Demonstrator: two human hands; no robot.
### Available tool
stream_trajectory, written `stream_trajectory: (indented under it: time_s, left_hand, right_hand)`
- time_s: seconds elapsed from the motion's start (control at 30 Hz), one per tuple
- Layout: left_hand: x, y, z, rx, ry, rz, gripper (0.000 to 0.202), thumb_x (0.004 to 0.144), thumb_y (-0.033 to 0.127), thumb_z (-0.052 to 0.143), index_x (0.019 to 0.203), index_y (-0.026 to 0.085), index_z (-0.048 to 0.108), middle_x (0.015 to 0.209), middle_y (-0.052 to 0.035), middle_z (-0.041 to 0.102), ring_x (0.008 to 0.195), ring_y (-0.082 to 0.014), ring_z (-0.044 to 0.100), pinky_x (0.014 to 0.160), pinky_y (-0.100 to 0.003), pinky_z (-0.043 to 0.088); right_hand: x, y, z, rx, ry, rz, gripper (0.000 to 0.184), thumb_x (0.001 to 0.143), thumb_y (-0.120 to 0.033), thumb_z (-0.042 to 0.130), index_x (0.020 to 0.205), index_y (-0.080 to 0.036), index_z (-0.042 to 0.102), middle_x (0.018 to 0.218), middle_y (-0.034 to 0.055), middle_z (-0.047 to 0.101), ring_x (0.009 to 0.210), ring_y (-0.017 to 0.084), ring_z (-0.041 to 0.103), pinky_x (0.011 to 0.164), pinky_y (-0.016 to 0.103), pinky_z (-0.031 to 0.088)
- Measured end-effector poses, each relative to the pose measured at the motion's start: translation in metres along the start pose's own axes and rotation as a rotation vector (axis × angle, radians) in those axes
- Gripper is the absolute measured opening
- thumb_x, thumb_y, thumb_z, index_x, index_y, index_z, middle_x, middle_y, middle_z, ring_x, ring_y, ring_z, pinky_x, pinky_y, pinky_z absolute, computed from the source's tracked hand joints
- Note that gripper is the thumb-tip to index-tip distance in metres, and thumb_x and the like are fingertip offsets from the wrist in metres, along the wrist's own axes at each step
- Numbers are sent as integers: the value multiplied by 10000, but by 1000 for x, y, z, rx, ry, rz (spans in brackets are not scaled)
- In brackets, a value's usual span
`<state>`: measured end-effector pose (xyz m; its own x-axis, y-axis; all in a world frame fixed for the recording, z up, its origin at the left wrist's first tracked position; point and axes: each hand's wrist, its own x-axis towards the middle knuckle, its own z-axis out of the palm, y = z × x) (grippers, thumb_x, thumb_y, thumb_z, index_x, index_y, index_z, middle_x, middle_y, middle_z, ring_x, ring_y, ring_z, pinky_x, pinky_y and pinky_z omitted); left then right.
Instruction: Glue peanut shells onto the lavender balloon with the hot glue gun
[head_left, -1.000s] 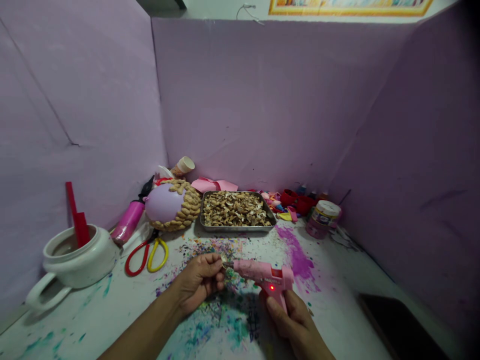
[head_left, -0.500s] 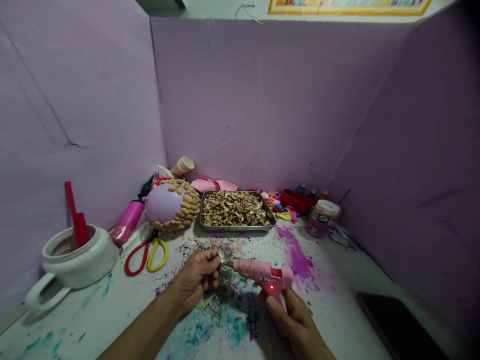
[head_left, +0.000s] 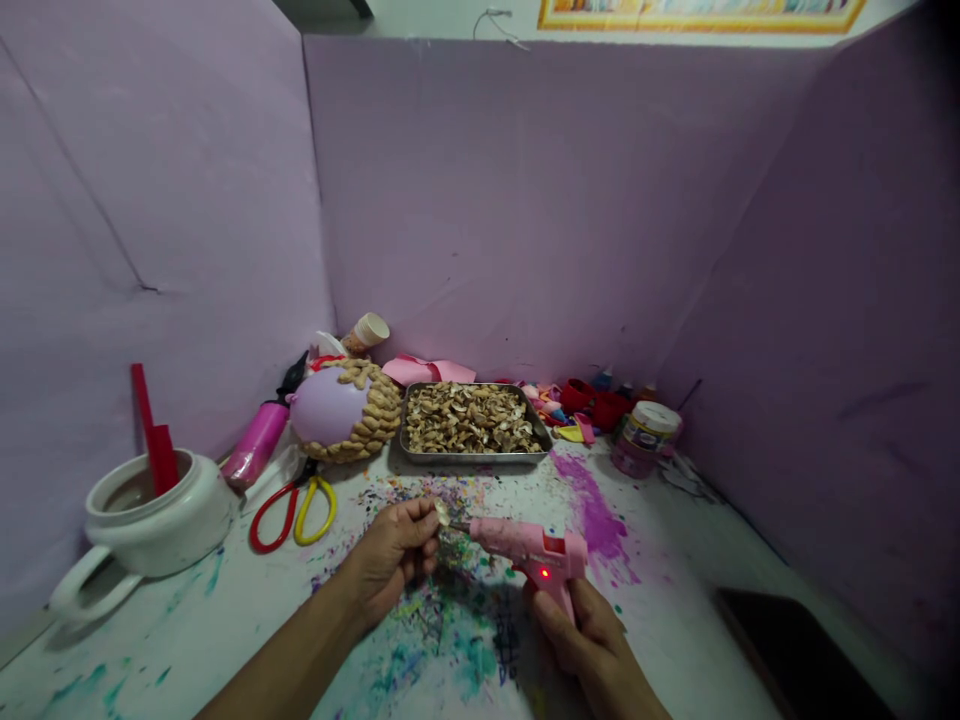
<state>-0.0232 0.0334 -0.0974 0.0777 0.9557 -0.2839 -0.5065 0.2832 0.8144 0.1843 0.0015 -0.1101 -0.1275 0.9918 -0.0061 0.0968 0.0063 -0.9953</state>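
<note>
Between the thumb and fingers of my left hand (head_left: 397, 560) is a small pale nut shell (head_left: 442, 512), likely a pistachio shell. My right hand (head_left: 581, 625) grips a pink hot glue gun (head_left: 517, 540) by its handle, with a red light glowing on its side. The gun's metal nozzle points left, right at the shell; whether they touch I cannot tell. Behind the hands stands a metal tray (head_left: 472, 458) heaped with similar shells (head_left: 472, 418). To its left rests a lilac balloon (head_left: 328, 405), partly covered by rows of tan, rope-like pieces (head_left: 379, 415).
Scissors (head_left: 292, 515) with red and yellow handles lie left. Beyond them are a white pot (head_left: 161, 535) holding a red tool (head_left: 159, 445) and a pink bottle (head_left: 256, 443). A lidded jar (head_left: 649, 435) stands back right, a dark flat object (head_left: 802, 650) front right. Purple walls surround the paint-stained table (head_left: 300, 640).
The glue gun has shifted slightly right, its nozzle drawing back a little from the shell. The shell shows more clearly in my left hand, which has barely moved.
</note>
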Motion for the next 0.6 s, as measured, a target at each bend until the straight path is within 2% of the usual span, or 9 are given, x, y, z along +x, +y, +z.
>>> stream_trajectory:
  time_s: [0.2,0.43,0.53,0.6]
  left_hand:
    - [2,-2,-2,9,-1,15,372,457,282,825,645,138,539,488,75,428,420,-39,376,395,-176,312]
    - [1,-3,-4,30,0,-5,328,500,272,804,654,146,542,467,72,436,395,-47,396,383,-175,290]
    - [0,-1,-2,33,-8,-3,331,488,263,808,652,138,548,467,70,439,396,-41,386,394,-175,306]
    - [-1,1,-1,35,-12,-4,332,490,265,807,654,141,545,459,71,440,393,-39,379,391,-171,301]
  right_hand:
    - [0,0,2,8,39,-25,443,692,-548,602,937,-188,682,617,24,607,628,210,528,653,311,470]
    - [0,1,2,8,40,-44,344,705,-516,610,827,-200,674,608,11,594,578,188,499,590,277,432]
    - [3,4,2,18,73,-47,359,704,-533,607,791,-188,652,568,-3,566,521,157,467,498,246,391]
    - [8,6,0,59,128,2,377,699,-546,610,744,-171,618,495,-24,520,445,120,421,418,219,338]
